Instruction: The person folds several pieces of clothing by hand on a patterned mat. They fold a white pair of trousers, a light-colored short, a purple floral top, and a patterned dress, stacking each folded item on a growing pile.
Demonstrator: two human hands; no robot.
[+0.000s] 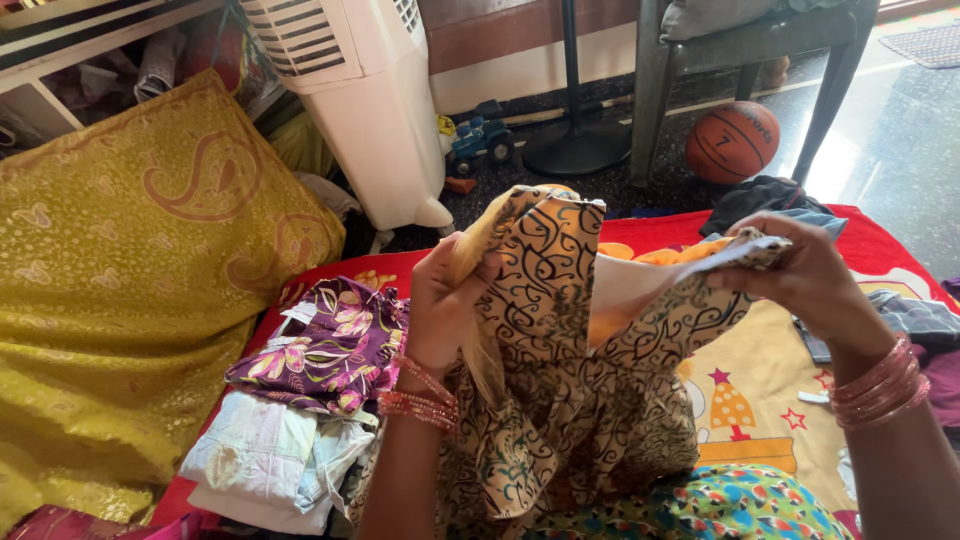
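garment: cream cloth with black swirls [560, 330], held up over the bed [860, 245], hem in lap
left hand [440, 300]: grip clamped on one top edge
right hand [800, 275]: pinching the other
step: looks like mid-fold; next, bring edges together evenly
stack [300, 420]: folded clothes, just left
hidden: garment's shape, can't tell

A bed [860, 245] under a red sheet with a yellow printed panel. At left, a gold cushion [120, 300] leaning over the edge. Just right of it, a stack of folded clothes [290, 420], purple floral piece on top, white ones beneath. Far right, dark clothes [765, 195] heaped at the far edge; grey cloth [915, 315] at the right edge. Beyond, dark floor [900, 130] with a basketball [732, 142] and a toy tractor [480, 140].
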